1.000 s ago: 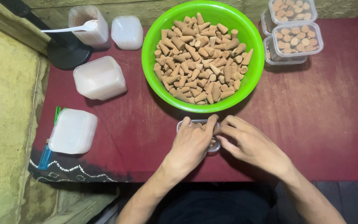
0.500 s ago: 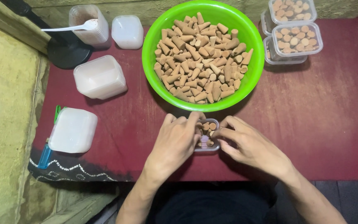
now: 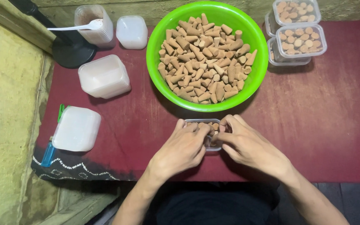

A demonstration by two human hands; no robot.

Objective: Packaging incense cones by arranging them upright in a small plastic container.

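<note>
A small clear plastic container (image 3: pixel 211 125) with several brown cones in it sits on the dark red table (image 3: pixel 334 125), just in front of a large green bowl (image 3: pixel 157 79). The bowl is heaped with brown cones (image 3: pixel 205 58). My left hand (image 3: pixel 182 151) curls over the container's left side, fingertips on the cones inside. My right hand (image 3: pixel 246 146) grips its right side, thumb and fingers pinched at the rim. Much of the container is hidden under my fingers.
Two stacked clear containers filled with cones (image 3: pixel 298 39) stand at the back right. At the left are white lids or tubs (image 3: pixel 104 76), (image 3: pixel 76 128), (image 3: pixel 132 31), a tub with a white spoon (image 3: pixel 93 26), a black stand base (image 3: pixel 73 50) and a blue lighter (image 3: pixel 48 154).
My hands covered the small container a second ago. They have drawn slightly apart and toward me, and the cones inside now show between my fingers.
</note>
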